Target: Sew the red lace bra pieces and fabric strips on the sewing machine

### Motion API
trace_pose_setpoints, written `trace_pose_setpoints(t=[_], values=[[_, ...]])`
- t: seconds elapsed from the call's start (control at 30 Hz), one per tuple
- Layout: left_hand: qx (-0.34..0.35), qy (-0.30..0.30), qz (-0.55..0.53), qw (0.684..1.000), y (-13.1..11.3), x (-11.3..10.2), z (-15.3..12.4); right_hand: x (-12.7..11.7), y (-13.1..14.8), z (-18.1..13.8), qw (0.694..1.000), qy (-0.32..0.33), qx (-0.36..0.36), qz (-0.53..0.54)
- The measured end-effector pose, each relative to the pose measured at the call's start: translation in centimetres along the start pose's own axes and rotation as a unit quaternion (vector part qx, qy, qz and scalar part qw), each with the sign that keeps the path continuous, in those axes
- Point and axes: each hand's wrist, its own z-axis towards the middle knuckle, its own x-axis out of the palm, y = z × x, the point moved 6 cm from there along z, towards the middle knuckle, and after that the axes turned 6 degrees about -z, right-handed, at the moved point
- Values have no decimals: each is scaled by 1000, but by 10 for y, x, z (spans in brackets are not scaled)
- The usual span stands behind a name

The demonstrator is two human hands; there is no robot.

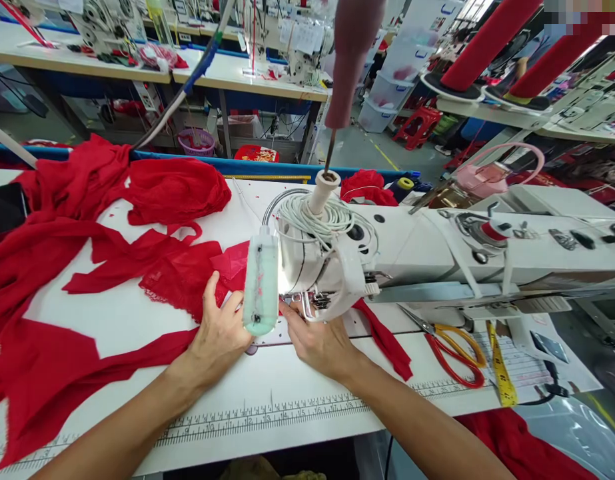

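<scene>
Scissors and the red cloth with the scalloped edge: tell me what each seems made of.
Scissors: grey blades, apparently metal, by their shine; red and orange handles, likely plastic, by their smooth colour. Red cloth: apparently lace fabric, matte, by its fine pattern and scalloped edge; fibre unclear.

There's bright red fabric (47, 250) all over nine o'clock, a white sewing machine (412, 260) at three, mint-green lamp (261, 283) around eight, plus scissors (432, 331) rocking red and orange handles near four.
</scene>
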Motion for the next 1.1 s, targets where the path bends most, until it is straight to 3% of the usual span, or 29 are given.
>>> trace_pose_setpoints(t=[0.23, 0.37, 0.73, 0.93, 1.1], values=[[-30, 122, -31, 992, 5, 9, -2, -6, 2, 3, 1000, -11, -1, 3], [-25, 155, -41, 987, 4, 5, 2, -8, 2, 3, 1000, -5, -2, 0], [-39, 168, -67, 983, 4, 7, -1, -4, 6, 2, 1000, 27, -2, -4], [-16, 104, -33, 994, 2, 11, -7, -7, 7, 1, 1000, -8, -13, -20], [-19, 101, -37, 994, 3, 13, -7, -5, 5, 0, 1000, 1, -4, -8]])
